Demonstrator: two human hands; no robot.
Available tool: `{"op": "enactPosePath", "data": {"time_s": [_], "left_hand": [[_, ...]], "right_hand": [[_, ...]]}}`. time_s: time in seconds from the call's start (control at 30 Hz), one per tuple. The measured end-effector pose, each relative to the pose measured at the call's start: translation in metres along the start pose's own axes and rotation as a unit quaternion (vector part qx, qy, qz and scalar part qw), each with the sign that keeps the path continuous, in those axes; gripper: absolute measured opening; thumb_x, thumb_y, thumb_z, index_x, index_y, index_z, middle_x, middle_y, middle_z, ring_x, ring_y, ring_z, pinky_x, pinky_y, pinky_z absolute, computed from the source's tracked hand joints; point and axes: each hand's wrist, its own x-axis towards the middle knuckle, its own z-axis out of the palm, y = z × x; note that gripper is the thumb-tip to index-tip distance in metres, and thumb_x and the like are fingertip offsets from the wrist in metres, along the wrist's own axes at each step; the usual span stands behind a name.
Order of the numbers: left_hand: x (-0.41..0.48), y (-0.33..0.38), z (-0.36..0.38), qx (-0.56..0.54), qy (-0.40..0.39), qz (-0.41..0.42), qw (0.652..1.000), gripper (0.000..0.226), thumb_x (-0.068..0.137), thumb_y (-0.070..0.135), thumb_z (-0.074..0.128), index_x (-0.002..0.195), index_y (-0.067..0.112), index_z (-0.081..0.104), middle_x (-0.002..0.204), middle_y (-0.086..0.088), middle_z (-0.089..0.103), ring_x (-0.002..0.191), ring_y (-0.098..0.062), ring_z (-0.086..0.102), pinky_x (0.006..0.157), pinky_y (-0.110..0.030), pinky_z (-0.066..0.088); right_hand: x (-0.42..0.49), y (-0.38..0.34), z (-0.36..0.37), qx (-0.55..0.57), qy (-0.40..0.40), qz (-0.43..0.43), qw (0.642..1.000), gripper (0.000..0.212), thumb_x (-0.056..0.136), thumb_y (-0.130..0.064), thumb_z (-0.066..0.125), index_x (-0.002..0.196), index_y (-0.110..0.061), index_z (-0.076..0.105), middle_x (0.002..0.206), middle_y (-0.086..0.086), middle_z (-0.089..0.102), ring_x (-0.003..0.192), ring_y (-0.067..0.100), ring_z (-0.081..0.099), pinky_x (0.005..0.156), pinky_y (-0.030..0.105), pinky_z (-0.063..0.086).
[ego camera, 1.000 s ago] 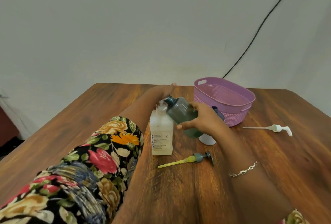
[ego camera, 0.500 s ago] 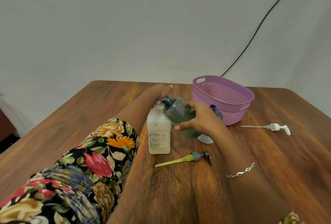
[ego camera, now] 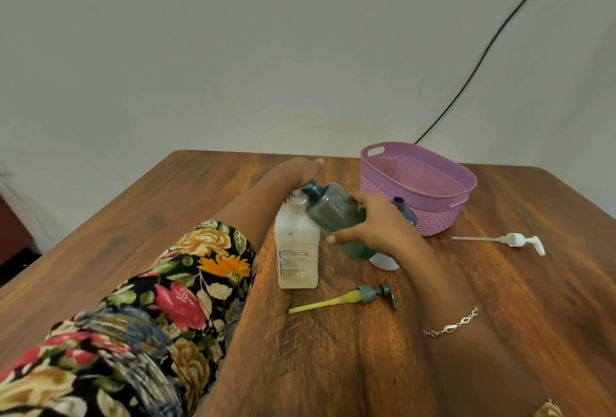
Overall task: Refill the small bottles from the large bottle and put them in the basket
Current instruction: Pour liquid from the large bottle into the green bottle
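My right grip [ego camera: 376, 226] is wrapped round the small green bottle [ego camera: 333, 213], which I hold tilted with its open neck against the spout of the large white bottle [ego camera: 296, 250] to catch the liquid. My left grip [ego camera: 296, 171] lies flat-fingered on that pump head, I judge to press it. Another bottle [ego camera: 403, 211] stands half hidden behind my right grip, between it and the purple basket [ego camera: 433, 216]. A grey pump [ego camera: 366, 296] and a white pump [ego camera: 515, 240] lie loose on the surface [ego camera: 500, 316].
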Motion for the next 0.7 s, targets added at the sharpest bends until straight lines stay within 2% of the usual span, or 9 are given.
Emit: {"op": "enactPosePath", "data": {"time_s": [0.07, 0.27, 0.43, 0.5, 0.57, 0.7], "left_hand": [[-0.001, 0.001, -0.003, -0.018, -0.014, -0.004, 1.0, 0.064, 0.099, 0.049, 0.016, 0.143, 0.003, 0.027, 0.141, -0.026, 0.036, 0.121, -0.042, 0.044, 0.078, -0.041, 0.041], [-0.007, 0.007, -0.014, -0.062, -0.092, -0.05, 0.993, 0.076, 0.093, 0.062, 0.018, 0.144, 0.006, 0.022, 0.143, -0.03, 0.03, 0.126, -0.049, 0.034, 0.093, -0.054, 0.037], [-0.005, 0.003, -0.003, -0.04, -0.041, -0.026, 0.998, 0.064, 0.1, 0.047, 0.013, 0.144, 0.002, 0.023, 0.143, -0.028, 0.03, 0.126, -0.043, 0.037, 0.088, -0.045, 0.04], [-0.001, 0.001, 0.0, -0.057, -0.017, -0.014, 0.998, 0.061, 0.101, 0.043, 0.01, 0.144, 0.001, 0.022, 0.146, -0.027, 0.027, 0.13, -0.041, 0.032, 0.098, -0.047, 0.035], [-0.002, 0.001, 0.0, -0.068, -0.014, -0.009, 0.998, 0.062, 0.101, 0.044, 0.008, 0.145, 0.002, 0.021, 0.147, -0.025, 0.025, 0.133, -0.041, 0.029, 0.105, -0.049, 0.03], [-0.011, 0.007, -0.006, -0.072, -0.056, -0.035, 0.995, 0.071, 0.097, 0.055, 0.009, 0.146, 0.005, 0.019, 0.147, -0.027, 0.025, 0.129, -0.045, 0.033, 0.099, -0.052, 0.036]], "right_hand": [[0.001, -0.001, 0.0, 0.005, -0.001, -0.001, 1.0, 0.081, 0.068, -0.028, 0.081, 0.137, -0.014, 0.04, 0.132, 0.005, 0.049, 0.116, 0.022, 0.05, 0.095, 0.037, 0.046], [0.003, -0.005, -0.007, 0.015, 0.008, -0.01, 1.0, 0.081, 0.068, -0.031, 0.08, 0.136, -0.013, 0.042, 0.13, 0.004, 0.05, 0.113, 0.021, 0.051, 0.084, 0.028, 0.043], [0.0, 0.001, 0.0, 0.016, -0.005, -0.007, 1.0, 0.072, 0.07, -0.027, 0.079, 0.132, -0.015, 0.044, 0.126, 0.005, 0.051, 0.108, 0.019, 0.051, 0.087, 0.032, 0.047], [0.0, 0.001, 0.0, 0.007, -0.004, -0.009, 1.0, 0.073, 0.07, -0.027, 0.079, 0.133, -0.015, 0.044, 0.127, 0.006, 0.051, 0.11, 0.021, 0.051, 0.09, 0.034, 0.048], [0.001, 0.002, -0.002, 0.002, -0.004, -0.009, 1.0, 0.076, 0.07, -0.027, 0.079, 0.136, -0.014, 0.041, 0.13, 0.005, 0.049, 0.114, 0.021, 0.05, 0.091, 0.033, 0.046], [0.0, 0.001, -0.007, 0.025, -0.003, -0.007, 1.0, 0.079, 0.068, -0.029, 0.08, 0.136, -0.014, 0.043, 0.13, 0.005, 0.05, 0.113, 0.021, 0.05, 0.09, 0.033, 0.046]]}}
